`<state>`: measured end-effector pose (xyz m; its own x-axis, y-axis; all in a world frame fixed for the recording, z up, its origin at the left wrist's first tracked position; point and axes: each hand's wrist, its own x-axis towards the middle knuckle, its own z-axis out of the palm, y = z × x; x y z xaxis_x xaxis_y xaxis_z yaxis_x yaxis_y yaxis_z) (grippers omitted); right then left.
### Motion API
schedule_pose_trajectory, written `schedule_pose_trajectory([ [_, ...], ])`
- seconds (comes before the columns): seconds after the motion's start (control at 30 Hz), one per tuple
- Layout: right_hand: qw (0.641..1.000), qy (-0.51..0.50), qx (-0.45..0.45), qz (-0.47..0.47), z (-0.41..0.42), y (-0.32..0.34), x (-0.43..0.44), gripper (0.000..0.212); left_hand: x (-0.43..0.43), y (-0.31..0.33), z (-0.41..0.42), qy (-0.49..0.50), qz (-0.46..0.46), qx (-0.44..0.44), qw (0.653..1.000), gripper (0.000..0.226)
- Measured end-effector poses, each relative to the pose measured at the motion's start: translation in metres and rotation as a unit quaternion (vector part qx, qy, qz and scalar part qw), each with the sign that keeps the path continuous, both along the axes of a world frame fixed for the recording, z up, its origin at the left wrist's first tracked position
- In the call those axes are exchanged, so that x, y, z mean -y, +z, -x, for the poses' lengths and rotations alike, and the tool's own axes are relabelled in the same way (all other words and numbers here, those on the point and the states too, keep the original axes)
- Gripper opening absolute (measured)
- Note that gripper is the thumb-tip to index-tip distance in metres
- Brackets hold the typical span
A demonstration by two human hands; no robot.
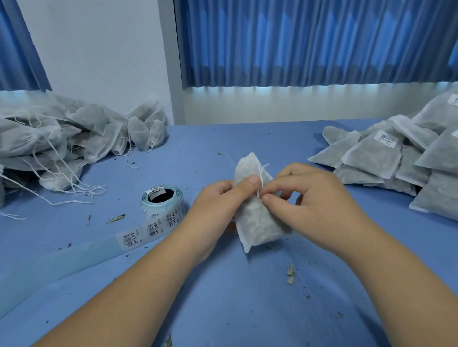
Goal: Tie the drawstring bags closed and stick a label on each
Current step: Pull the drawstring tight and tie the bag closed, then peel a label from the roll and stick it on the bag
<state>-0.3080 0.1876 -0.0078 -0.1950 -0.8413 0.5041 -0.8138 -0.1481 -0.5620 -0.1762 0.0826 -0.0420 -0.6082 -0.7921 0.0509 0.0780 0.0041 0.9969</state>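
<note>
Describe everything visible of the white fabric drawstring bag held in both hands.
The white fabric drawstring bag is filled; greyish-green contents show through. It is tilted over the blue table, gathered neck pointing away, flat seamed bottom edge nearest the camera. The left hand grips its side, thumb at the neck; the right hand pinches the thin white string at the neck. No label shows.

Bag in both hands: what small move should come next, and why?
Probably pull the string tight to finish the knot: the left hand grips the bag, and the right hand pinches the string at its neck, where a loose end sticks up.
</note>
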Motion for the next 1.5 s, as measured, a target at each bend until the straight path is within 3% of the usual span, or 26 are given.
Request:
schedule_pose_trajectory([
  [0.17,1.0,0.012,0.004,0.0,0.002,-0.003,0.0,0.024,-0.001,0.002,-0.002,-0.031,-0.007,0.008,0.999,0.048],
  [0.37,0.997,0.043,0.062,0.01,-0.006,-0.002,0.0,0.025,-0.011,0.012,-0.01,0.005,0.004,0.033,0.999,0.055],
  [0.6,0.981,0.09,0.168,0.032,-0.025,-0.007,0.007,0.025,-0.016,0.019,-0.07,0.148,0.106,0.093,0.979,0.029],
  [0.8,0.988,0.094,0.119,-0.03,-0.052,-0.021,0.015,0.022,-0.012,0.01,-0.164,0.345,0.105,0.105,0.927,0.035],
  [1.0,0.984,0.117,0.065,-0.116,-0.109,-0.02,0.042,0.021,-0.024,-0.011,-0.196,0.386,0.139,0.137,0.902,0.045],
  [1.1,0.978,0.129,0.037,-0.161,-0.134,-0.019,0.055,0.039,-0.025,-0.014,-0.195,0.398,0.166,0.148,0.89,0.036],
  [1.2,0.978,0.128,0.031,-0.161,-0.15,-0.028,0.063,0.043,-0.025,-0.015,-0.192,0.397,0.177,0.155,0.887,0.027],
  [1.5,0.987,0.109,0.042,-0.113,-0.148,-0.047,0.063,0.011,-0.02,-0.018,-0.194,0.403,0.164,0.171,0.884,0.026],
])
